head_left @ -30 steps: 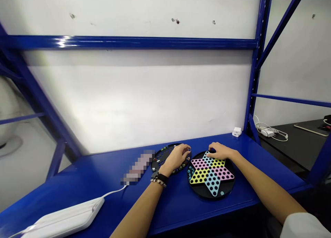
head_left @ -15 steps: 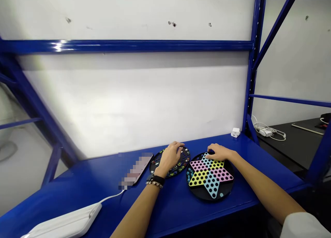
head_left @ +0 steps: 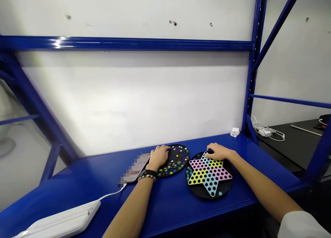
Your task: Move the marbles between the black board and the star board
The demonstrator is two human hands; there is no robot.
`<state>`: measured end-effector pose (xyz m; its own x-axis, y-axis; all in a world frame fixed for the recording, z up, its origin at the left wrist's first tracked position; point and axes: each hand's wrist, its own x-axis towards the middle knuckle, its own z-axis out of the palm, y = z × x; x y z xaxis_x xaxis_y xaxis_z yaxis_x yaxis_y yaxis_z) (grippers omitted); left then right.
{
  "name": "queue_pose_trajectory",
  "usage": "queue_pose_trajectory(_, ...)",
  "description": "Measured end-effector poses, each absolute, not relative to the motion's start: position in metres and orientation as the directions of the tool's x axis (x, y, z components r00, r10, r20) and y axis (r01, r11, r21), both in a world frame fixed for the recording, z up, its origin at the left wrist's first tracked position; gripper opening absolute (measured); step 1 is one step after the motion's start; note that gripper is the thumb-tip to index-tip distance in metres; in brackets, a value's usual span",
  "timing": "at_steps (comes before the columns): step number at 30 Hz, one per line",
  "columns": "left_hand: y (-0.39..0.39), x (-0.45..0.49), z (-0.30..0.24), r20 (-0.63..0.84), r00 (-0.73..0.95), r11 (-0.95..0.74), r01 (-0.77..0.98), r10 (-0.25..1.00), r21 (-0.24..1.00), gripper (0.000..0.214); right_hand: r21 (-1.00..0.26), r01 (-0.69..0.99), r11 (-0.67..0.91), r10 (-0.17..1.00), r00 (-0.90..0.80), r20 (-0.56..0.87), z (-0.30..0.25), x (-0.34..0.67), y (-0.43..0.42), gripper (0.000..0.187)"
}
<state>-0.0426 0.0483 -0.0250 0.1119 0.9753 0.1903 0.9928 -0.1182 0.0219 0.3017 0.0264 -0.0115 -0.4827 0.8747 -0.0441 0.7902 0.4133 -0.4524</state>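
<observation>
A round black tray (head_left: 184, 152) holds glass marbles in several colours, with a single orange marble (head_left: 177, 156) near its middle. My left hand (head_left: 158, 157) bends over this tray's left side, fingers close together and pointing down; whatever its fingertips touch is hidden. Beside the tray lies a round Chinese checkers board (head_left: 208, 174), its six-pointed star in pink, yellow and light blue. At the board's far edge my right hand (head_left: 217, 152) grips the rim, thumb over the star's top point. More marbles show in the gap left of the star.
A phone (head_left: 138, 167), partly pixelated, lies left of the tray on a cable to a white power bank-like block (head_left: 63, 219). White plug adapters (head_left: 234, 132) stand at the back right of the blue tabletop (head_left: 173, 203). Blue posts and bars frame the white wall.
My left hand has moved left across the marble tray, uncovering its middle and the orange marble. Its fingers have drawn closer together. My right hand keeps its place on the board.
</observation>
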Motion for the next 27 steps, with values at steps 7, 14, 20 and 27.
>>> queue_pose_trajectory(7,0.044,-0.054,-0.014,0.158,0.060,-0.070,0.996,0.986,0.056,0.031,-0.438,0.795,0.419,0.875,-0.483,-0.040,-0.012,0.302,0.027,0.048)
queue_pose_trajectory(14,0.042,-0.065,-0.010,0.081,0.015,-0.028,0.988,0.997,0.152,0.027,-0.435,0.799,0.415,0.869,-0.490,-0.071,-0.012,0.302,0.027,0.052)
queue_pose_trajectory(20,0.043,-0.071,-0.009,0.075,0.022,-0.037,0.977,0.997,0.211,0.028,-0.453,0.791,0.411,0.873,-0.485,-0.055,-0.012,0.303,0.027,0.049)
queue_pose_trajectory(27,0.044,-0.073,-0.016,0.146,-0.064,0.049,0.993,0.987,0.109,0.037,-0.455,0.791,0.410,0.868,-0.491,-0.071,-0.012,0.303,0.027,0.048)
